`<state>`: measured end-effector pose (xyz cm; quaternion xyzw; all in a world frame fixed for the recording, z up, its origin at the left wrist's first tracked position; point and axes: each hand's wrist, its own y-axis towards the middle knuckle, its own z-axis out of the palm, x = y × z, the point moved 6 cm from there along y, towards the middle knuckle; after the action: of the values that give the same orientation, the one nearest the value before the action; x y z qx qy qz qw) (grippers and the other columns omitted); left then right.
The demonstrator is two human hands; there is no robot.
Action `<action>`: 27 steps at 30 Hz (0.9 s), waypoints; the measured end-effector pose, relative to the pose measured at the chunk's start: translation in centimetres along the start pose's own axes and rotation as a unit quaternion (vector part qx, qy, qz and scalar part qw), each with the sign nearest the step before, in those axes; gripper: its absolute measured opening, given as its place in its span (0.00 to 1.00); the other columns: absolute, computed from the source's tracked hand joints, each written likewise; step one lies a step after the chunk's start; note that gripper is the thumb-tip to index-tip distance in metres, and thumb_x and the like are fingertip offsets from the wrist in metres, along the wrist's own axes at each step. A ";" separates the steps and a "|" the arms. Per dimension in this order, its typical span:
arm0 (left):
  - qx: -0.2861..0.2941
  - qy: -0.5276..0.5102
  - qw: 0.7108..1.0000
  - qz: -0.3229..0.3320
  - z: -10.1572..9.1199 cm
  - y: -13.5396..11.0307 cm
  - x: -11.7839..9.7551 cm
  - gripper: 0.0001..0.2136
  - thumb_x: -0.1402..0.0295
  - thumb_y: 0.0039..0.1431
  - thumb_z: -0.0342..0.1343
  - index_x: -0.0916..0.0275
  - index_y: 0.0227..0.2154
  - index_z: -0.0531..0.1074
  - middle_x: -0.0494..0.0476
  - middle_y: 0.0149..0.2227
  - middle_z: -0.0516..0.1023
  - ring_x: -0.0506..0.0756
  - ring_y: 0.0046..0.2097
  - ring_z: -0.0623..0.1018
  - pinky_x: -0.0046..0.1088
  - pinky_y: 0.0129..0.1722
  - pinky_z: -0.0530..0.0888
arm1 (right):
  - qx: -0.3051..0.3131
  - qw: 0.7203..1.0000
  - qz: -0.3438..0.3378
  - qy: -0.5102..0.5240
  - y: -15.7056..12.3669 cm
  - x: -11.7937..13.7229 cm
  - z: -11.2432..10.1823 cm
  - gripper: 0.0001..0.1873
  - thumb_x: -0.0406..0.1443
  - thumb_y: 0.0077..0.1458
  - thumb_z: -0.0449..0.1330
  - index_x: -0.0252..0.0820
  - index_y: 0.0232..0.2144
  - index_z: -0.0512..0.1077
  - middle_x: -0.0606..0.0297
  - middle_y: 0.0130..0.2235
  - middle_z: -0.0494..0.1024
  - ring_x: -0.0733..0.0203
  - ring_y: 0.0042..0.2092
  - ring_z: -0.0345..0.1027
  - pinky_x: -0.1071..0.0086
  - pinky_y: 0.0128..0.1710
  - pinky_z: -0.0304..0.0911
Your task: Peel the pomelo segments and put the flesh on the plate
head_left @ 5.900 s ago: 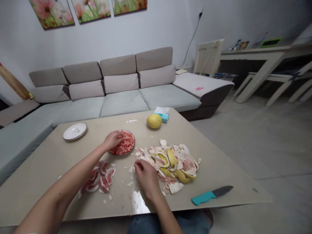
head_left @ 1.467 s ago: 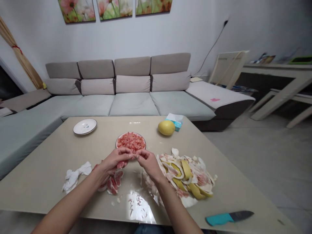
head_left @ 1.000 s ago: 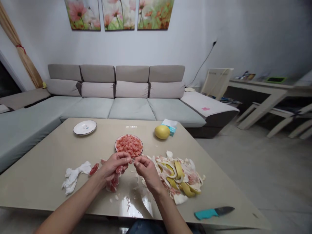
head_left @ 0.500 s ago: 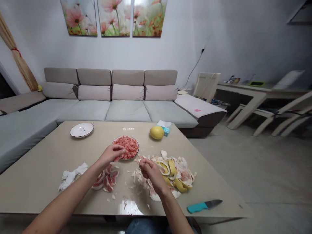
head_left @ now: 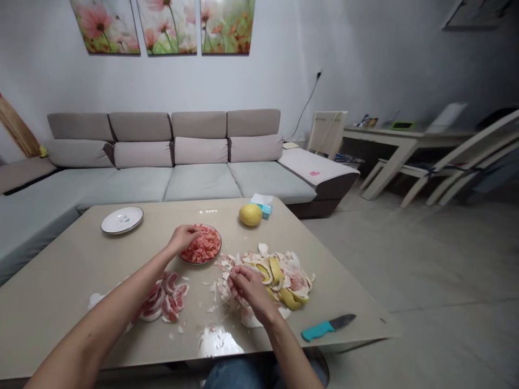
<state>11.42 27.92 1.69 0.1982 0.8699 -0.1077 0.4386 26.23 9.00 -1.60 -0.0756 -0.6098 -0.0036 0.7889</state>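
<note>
Bench [head_left: 121, 251] is pale, glossy. Yellow-and-white peel heap [head_left: 279, 273] lies at right. A dark-rimmed plate [head_left: 203, 263] mid-bench bears pinkish-red pulp [head_left: 207, 246] in small chunks. Left hand [head_left: 182, 239]: over the pulp, fingers [head_left: 193, 231] narrow, closure cannot be told. Right hand [head_left: 248, 286]: near the peel heap, fingers bunched together.

Items I count from here: two bare hands [head_left: 182, 239]; two plates [head_left: 122, 220]; one whole yellow fruit [head_left: 250, 215]; one knife [head_left: 318, 330]; one tissue pack [head_left: 266, 210]. Furnishings: one coffee table [head_left: 97, 254], four sofa backrests [head_left: 198, 124], four bolsters [head_left: 200, 150], three flower pictures [head_left: 167, 27]. Fruit segments [head_left: 170, 307] overlap; exact quantity indeterminable.
</note>
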 end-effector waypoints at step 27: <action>0.089 -0.096 0.990 0.059 3.1 -13.6 -2.9 0.12 0.60 0.53 0.58 0.64 0.31 0.79 0.52 0.23 0.76 0.48 0.20 0.65 0.23 0.20 0.61 | 0.112 0.993 0.027 -0.038 -0.8 -0.9 4.0 0.22 0.49 0.48 0.64 0.43 0.35 0.60 0.72 0.25 0.72 0.70 0.21 0.61 0.74 0.22 0.61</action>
<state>9.24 13.82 2.41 0.2765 0.7974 -0.1774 0.5061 22.11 8.60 -1.42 -0.0029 -0.6335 0.0886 0.7686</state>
